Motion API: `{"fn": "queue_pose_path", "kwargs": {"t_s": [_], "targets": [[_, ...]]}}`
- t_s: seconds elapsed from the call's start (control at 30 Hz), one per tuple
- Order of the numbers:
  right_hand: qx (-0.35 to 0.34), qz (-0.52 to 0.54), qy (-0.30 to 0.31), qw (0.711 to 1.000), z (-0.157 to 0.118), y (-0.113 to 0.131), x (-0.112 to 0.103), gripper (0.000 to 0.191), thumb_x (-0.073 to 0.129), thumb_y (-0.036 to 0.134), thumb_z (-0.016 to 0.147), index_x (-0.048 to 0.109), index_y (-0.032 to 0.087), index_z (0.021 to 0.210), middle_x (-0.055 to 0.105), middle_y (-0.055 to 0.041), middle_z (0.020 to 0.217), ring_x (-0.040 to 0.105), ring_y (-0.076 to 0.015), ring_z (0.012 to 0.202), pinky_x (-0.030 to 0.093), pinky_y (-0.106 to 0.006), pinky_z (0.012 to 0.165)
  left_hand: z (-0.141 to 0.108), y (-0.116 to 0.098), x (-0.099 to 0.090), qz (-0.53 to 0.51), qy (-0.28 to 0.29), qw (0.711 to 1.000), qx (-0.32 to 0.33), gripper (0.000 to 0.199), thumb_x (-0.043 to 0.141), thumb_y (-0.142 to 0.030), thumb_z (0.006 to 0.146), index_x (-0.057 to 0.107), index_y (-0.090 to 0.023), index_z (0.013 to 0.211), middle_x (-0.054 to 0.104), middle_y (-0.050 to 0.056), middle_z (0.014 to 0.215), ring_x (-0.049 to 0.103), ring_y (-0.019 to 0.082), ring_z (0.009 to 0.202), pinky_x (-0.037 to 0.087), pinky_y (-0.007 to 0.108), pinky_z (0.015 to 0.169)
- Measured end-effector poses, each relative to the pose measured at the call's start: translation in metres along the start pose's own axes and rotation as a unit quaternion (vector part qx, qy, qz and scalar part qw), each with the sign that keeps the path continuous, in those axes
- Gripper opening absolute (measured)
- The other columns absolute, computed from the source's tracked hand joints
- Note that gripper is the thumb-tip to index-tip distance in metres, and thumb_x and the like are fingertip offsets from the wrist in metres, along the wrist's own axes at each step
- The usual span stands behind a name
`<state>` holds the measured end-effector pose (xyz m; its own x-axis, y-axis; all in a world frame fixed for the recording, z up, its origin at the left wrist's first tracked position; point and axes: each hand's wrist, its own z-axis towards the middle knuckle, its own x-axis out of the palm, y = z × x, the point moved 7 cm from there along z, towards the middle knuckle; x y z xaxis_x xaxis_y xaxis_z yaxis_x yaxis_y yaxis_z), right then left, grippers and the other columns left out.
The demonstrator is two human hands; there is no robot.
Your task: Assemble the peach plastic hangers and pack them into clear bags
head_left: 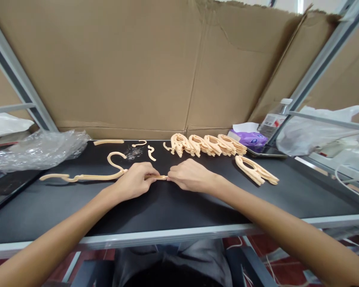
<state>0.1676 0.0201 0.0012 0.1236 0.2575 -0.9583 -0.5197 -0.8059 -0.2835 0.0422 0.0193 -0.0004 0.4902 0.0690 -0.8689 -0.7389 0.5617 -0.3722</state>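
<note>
A beige plastic clothes hanger [98,177] lies spread out along the bench, its hook pointing away from me. My left hand [134,181] is closed on the hanger just right of the hook, thumb and fingers pinching the arm. At the arm's right end, the fingertips of my right hand [193,175] are pressed together on the same hanger. A short stretch of it shows between the two hands; my fingers cover the rest. Beyond my hands lie a loose hook piece [140,143], a curved piece [151,152] and straight strips [109,142] of the same beige.
Several stacks of folded hangers [208,145] stand at the back, with more folded hangers [254,169] nearer on the right. Behind are purple tissues [249,137], a bottle [272,123] and a phone [266,152]. Clear plastic wrap [44,149] lies left. Cardboard [122,67] walls the back.
</note>
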Motion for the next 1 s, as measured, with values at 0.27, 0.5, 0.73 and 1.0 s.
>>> {"fn": "queue_pose_path", "kwargs": {"t_s": [0.27,0.5,0.73,1.0], "targets": [[0.033,0.036,-0.037,0.998,-0.002,-0.004,-0.005,0.04,0.038,0.035,0.102,0.07,0.015,0.09,0.071,-0.011,0.085,0.063,-0.0179,0.07,0.022,-0.03,0.057,0.0,-0.001,-0.001,0.007,-0.016,1.0,0.017,0.022,0.056,-0.019,0.088,0.077,-0.021,0.089,0.07,0.004,0.082,0.065,0.017,0.076,0.048,0.026,0.07],[0.127,0.109,-0.132,0.977,0.043,-0.033,-0.03,0.042,0.036,0.037,0.102,0.072,0.016,0.094,0.073,-0.0103,0.097,0.064,-0.0209,0.09,0.036,-0.028,0.071,-0.003,-0.007,0.008,0.028,-0.04,0.996,0.078,0.027,0.05,-0.014,0.091,0.074,-0.02,0.102,0.071,0.008,0.1,0.065,0.021,0.094,0.05,0.032,0.086],[0.211,0.127,-0.011,0.969,0.103,-0.039,0.0,0.036,0.051,0.043,0.093,0.072,0.016,0.107,0.071,-0.0163,0.114,0.067,-0.0305,0.102,0.048,-0.037,0.081,-0.009,-0.008,0.009,0.05,-0.05,0.994,0.084,0.017,0.053,-0.013,0.09,0.069,-0.018,0.094,0.071,0.007,0.095,0.065,0.021,0.09,0.051,0.033,0.082],[0.207,0.093,-0.021,0.974,0.107,-0.028,0.009,0.029,0.049,0.018,0.092,0.072,0.014,0.107,0.071,-0.0177,0.11,0.067,-0.0305,0.105,0.05,-0.037,0.082,-0.011,-0.013,0.009,0.06,-0.043,0.994,0.086,0.016,0.053,-0.014,0.09,0.068,-0.018,0.088,0.069,0.006,0.09,0.065,0.021,0.084,0.05,0.032,0.076]]}}
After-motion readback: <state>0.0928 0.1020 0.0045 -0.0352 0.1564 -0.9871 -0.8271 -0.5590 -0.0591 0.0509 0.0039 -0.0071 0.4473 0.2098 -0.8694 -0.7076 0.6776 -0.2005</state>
